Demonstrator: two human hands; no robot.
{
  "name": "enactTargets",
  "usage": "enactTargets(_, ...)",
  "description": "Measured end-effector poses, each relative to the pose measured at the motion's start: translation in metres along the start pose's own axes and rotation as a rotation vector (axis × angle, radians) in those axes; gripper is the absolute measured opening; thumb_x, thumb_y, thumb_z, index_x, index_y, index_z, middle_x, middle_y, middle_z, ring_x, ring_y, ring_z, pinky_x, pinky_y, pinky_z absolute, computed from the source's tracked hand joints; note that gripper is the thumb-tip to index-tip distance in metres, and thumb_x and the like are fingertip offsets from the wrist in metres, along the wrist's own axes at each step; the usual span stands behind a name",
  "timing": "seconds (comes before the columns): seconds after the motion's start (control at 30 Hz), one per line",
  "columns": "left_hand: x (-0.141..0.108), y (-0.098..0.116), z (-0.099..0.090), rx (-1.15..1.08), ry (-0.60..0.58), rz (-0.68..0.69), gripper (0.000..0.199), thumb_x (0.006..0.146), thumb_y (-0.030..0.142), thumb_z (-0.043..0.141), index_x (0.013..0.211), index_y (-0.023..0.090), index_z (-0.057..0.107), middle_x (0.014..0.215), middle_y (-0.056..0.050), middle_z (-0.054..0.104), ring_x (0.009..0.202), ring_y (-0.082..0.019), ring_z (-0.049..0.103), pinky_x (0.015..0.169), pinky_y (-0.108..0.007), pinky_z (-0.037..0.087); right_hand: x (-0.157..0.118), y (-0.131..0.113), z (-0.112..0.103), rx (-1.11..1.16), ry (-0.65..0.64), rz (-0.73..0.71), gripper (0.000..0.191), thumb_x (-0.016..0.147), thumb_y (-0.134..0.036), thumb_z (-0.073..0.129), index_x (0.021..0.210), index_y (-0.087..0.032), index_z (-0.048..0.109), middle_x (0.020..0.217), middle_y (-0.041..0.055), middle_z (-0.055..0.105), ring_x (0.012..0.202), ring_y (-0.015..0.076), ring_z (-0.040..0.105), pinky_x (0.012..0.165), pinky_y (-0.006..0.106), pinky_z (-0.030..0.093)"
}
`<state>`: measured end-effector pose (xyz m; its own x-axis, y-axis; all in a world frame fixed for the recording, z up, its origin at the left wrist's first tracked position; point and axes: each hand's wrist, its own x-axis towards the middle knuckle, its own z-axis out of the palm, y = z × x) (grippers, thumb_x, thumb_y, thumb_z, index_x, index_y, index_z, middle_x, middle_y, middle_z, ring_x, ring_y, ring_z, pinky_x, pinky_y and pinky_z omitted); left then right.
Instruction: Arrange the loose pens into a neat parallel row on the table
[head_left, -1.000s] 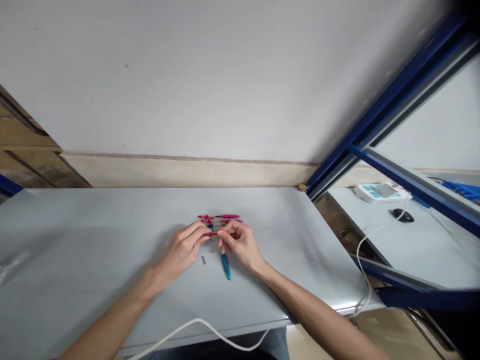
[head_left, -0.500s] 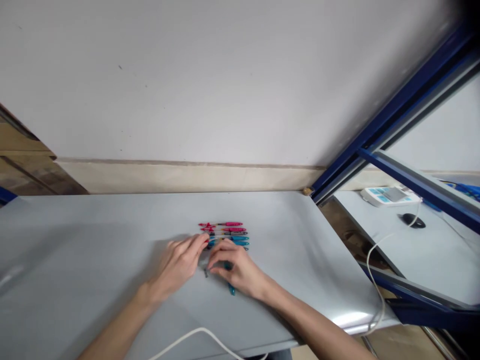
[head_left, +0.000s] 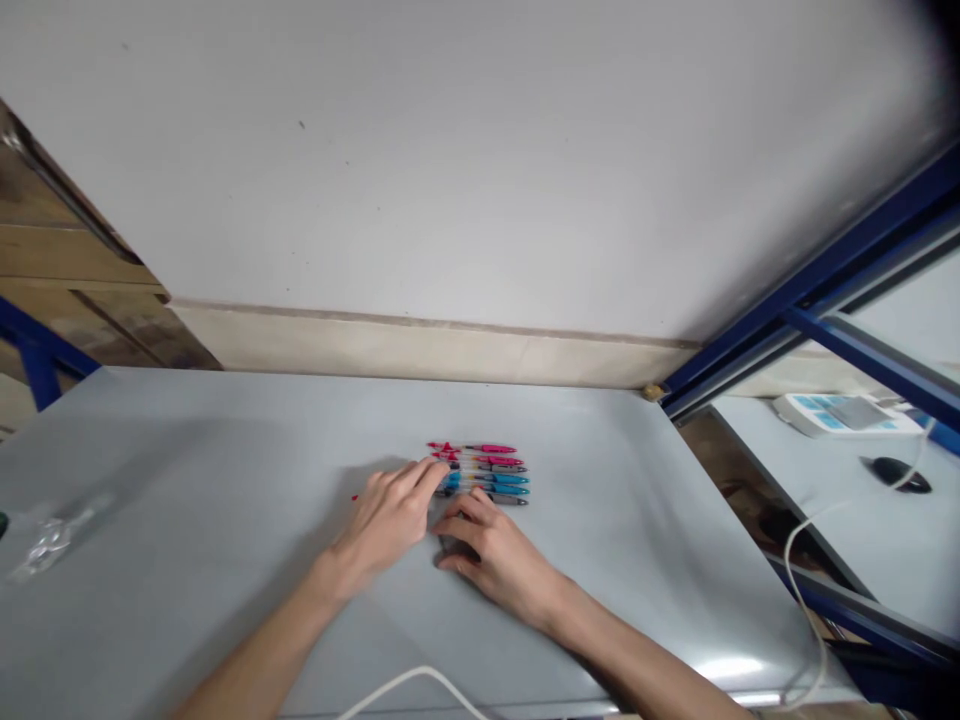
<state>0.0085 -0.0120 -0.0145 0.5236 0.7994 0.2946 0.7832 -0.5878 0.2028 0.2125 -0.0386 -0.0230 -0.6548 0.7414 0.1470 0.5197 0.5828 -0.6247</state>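
Several pens (head_left: 491,479) lie side by side in a row on the grey table, pink at the back, then grey and blue toward me. Over the row's left ends is my left hand (head_left: 394,508), its fingers closed together; what they hold is hidden. A small red tip (head_left: 355,497) shows just left of that hand. My right hand (head_left: 501,556) rests at the near side of the row, fingertips by the nearest dark grey pen (head_left: 508,499). Its thumb and fingers are curved with a gap between them, and I see nothing gripped there.
Clear plastic wrapping (head_left: 52,545) lies on the left of the table (head_left: 225,450). A white cable (head_left: 420,672) loops at the front edge. Beyond the blue frame (head_left: 787,310) at right are a white device (head_left: 844,415) and a black mouse (head_left: 900,475). A wall stands behind.
The view has shifted, so things sit further right. The blue pen below my right hand no longer shows there, nor does the small dark piece between the hands. My right thumb and fingers have spread apart.
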Motion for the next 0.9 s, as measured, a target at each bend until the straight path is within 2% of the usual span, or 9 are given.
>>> enactTargets(0.13,0.004,-0.001,-0.003,0.022,-0.1,-0.031,0.039,0.09,0.0,0.044,0.119,0.022,0.059,0.11,-0.005,0.073,0.095,-0.022,0.071,0.069,-0.03,0.049,-0.001,-0.004,0.0,-0.04,-0.003,0.046,0.021,0.092,-0.024,0.073,0.112,-0.019,0.069,0.105,0.008,0.063,0.103,0.0254,0.054,0.094,0.04,0.05)
enactTargets(0.3,0.007,0.001,-0.001,0.011,-0.167,-0.057,0.04,0.09,0.0,0.044,0.119,0.023,0.06,0.114,-0.004,0.073,0.098,-0.022,0.072,0.071,-0.03,0.048,0.0,-0.003,0.003,-0.1,-0.017,0.002,0.003,0.095,-0.021,0.069,0.095,-0.019,0.07,0.097,0.0057,0.065,0.098,0.0229,0.056,0.089,0.035,0.049)
enactTargets(0.47,0.007,0.003,0.002,-0.008,-0.233,-0.033,0.035,0.09,0.0,0.044,0.11,0.023,0.06,0.106,-0.003,0.073,0.091,-0.021,0.072,0.068,-0.03,0.045,-0.002,0.002,0.007,-0.207,0.002,-0.029,0.01,0.092,-0.019,0.072,0.085,-0.018,0.066,0.091,0.0042,0.065,0.093,0.0228,0.056,0.085,0.034,0.048)
enactTargets(0.57,0.007,0.003,0.005,-0.024,-0.233,-0.012,0.031,0.089,-0.001,0.044,0.104,0.023,0.058,0.1,-0.003,0.072,0.088,-0.022,0.071,0.069,-0.029,0.045,-0.004,0.002,0.005,-0.264,0.03,-0.093,0.011,0.097,-0.018,0.065,0.086,-0.017,0.063,0.094,0.0073,0.063,0.093,0.0242,0.055,0.085,0.036,0.048)
enactTargets(0.63,0.007,0.002,0.006,-0.046,-0.216,0.004,0.029,0.089,0.0,0.044,0.102,0.022,0.057,0.097,-0.003,0.071,0.088,-0.022,0.07,0.07,-0.029,0.045,-0.005,0.004,0.0,-0.203,0.103,-0.096,0.011,0.101,-0.018,0.057,0.091,-0.016,0.061,0.094,0.0082,0.063,0.09,0.0236,0.055,0.081,0.035,0.047)
enactTargets(0.73,0.005,0.002,0.008,-0.089,-0.177,0.024,0.028,0.09,0.0,0.041,0.099,0.022,0.056,0.093,-0.003,0.071,0.084,-0.021,0.069,0.069,-0.029,0.045,-0.005,0.013,-0.009,0.04,0.321,0.024,0.013,0.103,-0.016,0.05,0.095,-0.017,0.06,0.09,0.0055,0.063,0.081,0.0196,0.056,0.073,0.03,0.046)
enactTargets(0.8,0.003,0.002,0.01,-0.123,-0.148,0.041,0.029,0.092,0.001,0.038,0.1,0.021,0.057,0.09,-0.004,0.071,0.081,-0.02,0.069,0.068,-0.028,0.045,-0.003,0.02,-0.016,0.179,0.442,0.081,0.011,0.103,-0.018,0.054,0.096,-0.019,0.063,0.089,0.0042,0.065,0.079,0.0181,0.058,0.073,0.029,0.045)
enactTargets(0.9,0.001,0.003,0.013,-0.174,-0.104,0.068,0.029,0.095,0.004,0.038,0.104,0.022,0.059,0.09,-0.004,0.071,0.08,-0.019,0.069,0.069,-0.027,0.047,0.002,0.029,-0.023,0.301,0.5,0.086,0.013,0.1,-0.02,0.059,0.093,-0.02,0.07,0.09,0.0047,0.068,0.084,0.0193,0.061,0.077,0.03,0.046)
